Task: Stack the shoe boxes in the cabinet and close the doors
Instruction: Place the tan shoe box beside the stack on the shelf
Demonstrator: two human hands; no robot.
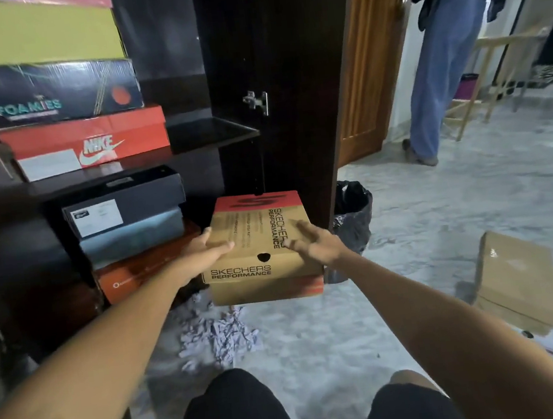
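I have the Skechers box (260, 245) between both hands in front of the open cabinet (191, 143). My left hand (204, 250) lies on its left edge, fingers straight, thumb across the lid. My right hand (313, 243) rests fingers spread on the lid's right side. Just beyond my left fingertips sits the orange box (131, 277).

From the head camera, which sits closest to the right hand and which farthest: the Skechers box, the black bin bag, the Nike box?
1. Skechers box: under the right hand, held in front of the person.
2. Black bin bag: on the floor just beyond the hand, beside the cabinet door.
3. Nike box: upper left, on the cabinet shelf.
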